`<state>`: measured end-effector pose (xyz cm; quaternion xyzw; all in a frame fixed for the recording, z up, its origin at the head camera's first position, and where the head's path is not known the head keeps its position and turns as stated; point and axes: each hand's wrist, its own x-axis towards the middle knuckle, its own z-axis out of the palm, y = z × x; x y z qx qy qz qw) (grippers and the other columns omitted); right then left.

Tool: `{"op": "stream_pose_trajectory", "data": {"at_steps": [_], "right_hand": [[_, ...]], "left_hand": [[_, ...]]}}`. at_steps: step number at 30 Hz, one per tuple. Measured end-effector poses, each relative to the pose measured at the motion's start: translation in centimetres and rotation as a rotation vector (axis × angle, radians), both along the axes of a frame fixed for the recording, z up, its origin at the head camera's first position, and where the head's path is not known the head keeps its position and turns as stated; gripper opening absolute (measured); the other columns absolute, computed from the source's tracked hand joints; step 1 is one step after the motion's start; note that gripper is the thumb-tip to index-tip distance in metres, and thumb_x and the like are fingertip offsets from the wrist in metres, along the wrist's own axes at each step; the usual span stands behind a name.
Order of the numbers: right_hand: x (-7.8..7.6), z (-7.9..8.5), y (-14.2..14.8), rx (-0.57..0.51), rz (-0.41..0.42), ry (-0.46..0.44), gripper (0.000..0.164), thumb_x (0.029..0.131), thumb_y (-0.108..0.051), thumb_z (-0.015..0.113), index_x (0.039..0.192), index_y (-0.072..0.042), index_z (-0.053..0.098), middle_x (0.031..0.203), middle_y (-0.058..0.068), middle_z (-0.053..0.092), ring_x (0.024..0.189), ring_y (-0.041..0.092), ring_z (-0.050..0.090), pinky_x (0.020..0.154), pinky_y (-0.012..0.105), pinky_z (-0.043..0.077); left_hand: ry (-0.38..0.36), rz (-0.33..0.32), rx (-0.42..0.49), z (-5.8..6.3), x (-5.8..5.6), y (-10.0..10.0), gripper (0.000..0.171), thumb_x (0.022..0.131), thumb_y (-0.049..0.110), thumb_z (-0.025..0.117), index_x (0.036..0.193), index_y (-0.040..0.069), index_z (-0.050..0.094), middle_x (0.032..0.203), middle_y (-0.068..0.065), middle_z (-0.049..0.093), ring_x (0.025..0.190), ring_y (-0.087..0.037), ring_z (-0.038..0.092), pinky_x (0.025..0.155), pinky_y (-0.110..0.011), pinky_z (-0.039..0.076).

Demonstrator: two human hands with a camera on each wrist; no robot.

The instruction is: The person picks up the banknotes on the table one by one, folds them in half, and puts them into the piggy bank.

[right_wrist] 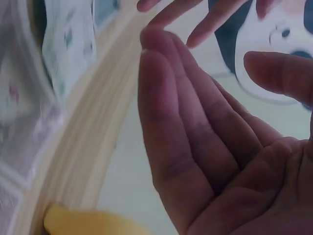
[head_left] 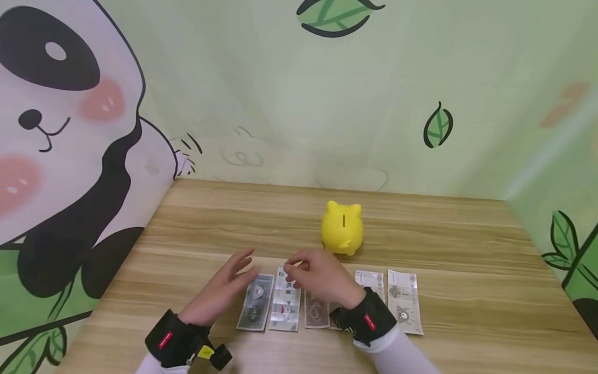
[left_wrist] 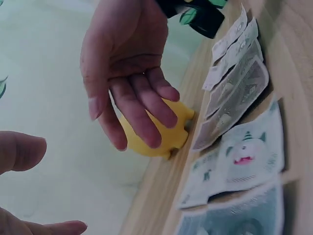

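Note:
Several play banknotes lie in a row on the wooden table. Leftmost is a blue-grey note (head_left: 254,306), then a pale note (head_left: 285,306) bearing a 2, then a brownish note (head_left: 317,314). My left hand (head_left: 219,293) hovers by the blue-grey note, fingers spread and holding nothing. Over the middle of the row is my right hand (head_left: 327,278), palm turned toward the left one; the right wrist view shows its fingers (right_wrist: 166,107) extended around nothing. It partly covers the middle notes. Behind it stands a yellow piggy bank (head_left: 342,231) with a slot on top.
Two more pale notes, one of them the rightmost note (head_left: 405,304), lie right of my right hand. The wooden table (head_left: 467,249) meets a pale green wall sheet (head_left: 280,104) at its back. A printed panda (head_left: 56,104) covers the left side.

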<state>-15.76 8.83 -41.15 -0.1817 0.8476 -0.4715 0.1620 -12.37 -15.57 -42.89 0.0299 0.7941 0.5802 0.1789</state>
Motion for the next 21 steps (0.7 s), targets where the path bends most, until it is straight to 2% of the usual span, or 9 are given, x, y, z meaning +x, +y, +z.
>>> {"op": "stream_pose_trajectory", "data": {"at_steps": [4, 8, 10, 15, 16, 17, 21], "right_hand": [[1.2, -0.3, -1.2, 0.081, 0.066, 0.081, 0.027, 0.101, -0.027, 0.064, 0.116, -0.008, 0.076, 0.098, 0.003, 0.080, 0.089, 0.015, 0.073, 0.075, 0.029, 0.056], [2.3, -0.7, -2.1, 0.156, 0.134, 0.144, 0.029, 0.102, -0.030, 0.063, 0.120, -0.010, 0.075, 0.108, 0.000, 0.080, 0.104, 0.014, 0.072, 0.089, 0.031, 0.057], [2.7, -1.0, -2.5, 0.185, 0.167, 0.185, 0.030, 0.102, -0.029, 0.063, 0.122, -0.010, 0.075, 0.113, 0.003, 0.079, 0.098, 0.015, 0.072, 0.086, 0.030, 0.057], [3.3, -1.5, -3.0, 0.271, 0.209, 0.318, 0.030, 0.101, -0.027, 0.064, 0.121, -0.010, 0.076, 0.096, 0.002, 0.080, 0.088, 0.017, 0.065, 0.077, 0.024, 0.051], [3.5, -1.5, -3.1, 0.289, 0.211, 0.338, 0.030, 0.101, -0.028, 0.064, 0.121, -0.010, 0.077, 0.089, 0.000, 0.078, 0.093, 0.015, 0.064, 0.079, 0.023, 0.049], [3.5, -1.6, -3.1, 0.301, 0.214, 0.347, 0.030, 0.101, -0.028, 0.064, 0.121, -0.010, 0.077, 0.082, -0.002, 0.076, 0.091, 0.014, 0.063, 0.078, 0.022, 0.048], [3.7, -1.6, -3.0, 0.331, 0.221, 0.362, 0.030, 0.100, -0.029, 0.065, 0.119, -0.010, 0.078, 0.071, -0.005, 0.070, 0.081, 0.008, 0.056, 0.071, 0.018, 0.043]], "left_hand": [[-0.019, 0.038, 0.014, -0.3, 0.9, -1.3, 0.070, 0.107, 0.040, 0.054, 0.163, 0.010, 0.025, 0.167, -0.030, 0.024, 0.149, -0.048, 0.038, 0.118, -0.058, 0.041], [-0.056, 0.063, 0.022, -0.5, 1.4, -2.1, 0.070, 0.107, 0.042, 0.054, 0.162, 0.010, 0.025, 0.166, -0.031, 0.025, 0.148, -0.047, 0.040, 0.117, -0.055, 0.044], [-0.080, 0.065, 0.032, -0.6, 1.6, -2.4, 0.070, 0.107, 0.042, 0.053, 0.162, 0.010, 0.025, 0.166, -0.031, 0.025, 0.149, -0.047, 0.039, 0.118, -0.056, 0.042], [-0.122, 0.074, 0.097, -1.0, 2.0, -2.7, 0.069, 0.107, 0.037, 0.053, 0.162, 0.006, 0.025, 0.165, -0.033, 0.026, 0.149, -0.049, 0.037, 0.119, -0.055, 0.041], [-0.130, 0.080, 0.112, -1.0, 2.1, -2.7, 0.068, 0.107, 0.037, 0.053, 0.162, 0.006, 0.025, 0.165, -0.032, 0.027, 0.149, -0.049, 0.037, 0.119, -0.054, 0.041], [-0.137, 0.080, 0.125, -1.1, 2.1, -2.7, 0.068, 0.108, 0.037, 0.052, 0.162, 0.006, 0.025, 0.165, -0.033, 0.026, 0.149, -0.049, 0.038, 0.119, -0.054, 0.042], [-0.167, 0.077, 0.171, -1.2, 2.3, -2.6, 0.067, 0.108, 0.037, 0.051, 0.161, 0.005, 0.025, 0.166, -0.032, 0.024, 0.149, -0.050, 0.037, 0.118, -0.053, 0.043]]}}
